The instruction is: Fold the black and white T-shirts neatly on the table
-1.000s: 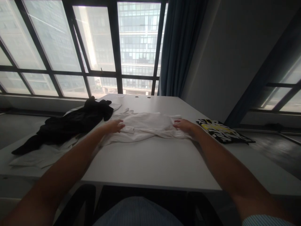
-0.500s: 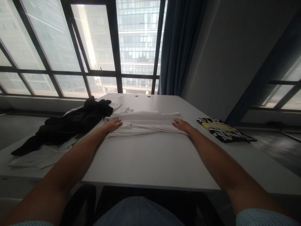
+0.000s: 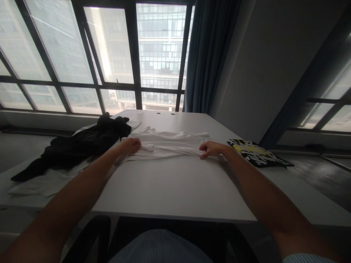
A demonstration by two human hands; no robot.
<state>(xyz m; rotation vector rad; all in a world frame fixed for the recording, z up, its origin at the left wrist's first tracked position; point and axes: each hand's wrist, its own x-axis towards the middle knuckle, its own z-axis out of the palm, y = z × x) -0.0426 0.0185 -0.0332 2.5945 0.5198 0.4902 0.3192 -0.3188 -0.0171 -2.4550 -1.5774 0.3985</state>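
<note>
A white garment lies in a wide, flat, creased strip across the white table, with a sleeve-like piece at its far left. At its left end, my left hand has its fingers curled in and closed on the cloth. My right hand pinches the near right edge between thumb and fingers. The exact grip of the left fingertips is partly hidden behind the hand.
Black clothing is heaped on the left, over more white cloth. On the right lies a folded black, white and yellow patterned cloth. The table has its near edge close to my body. Windows and a blue curtain stand beyond.
Both hands lay flat with fingers spread on the white garment; now their fingers are curled and closed on its ends. My right hand has come slightly nearer to me.
</note>
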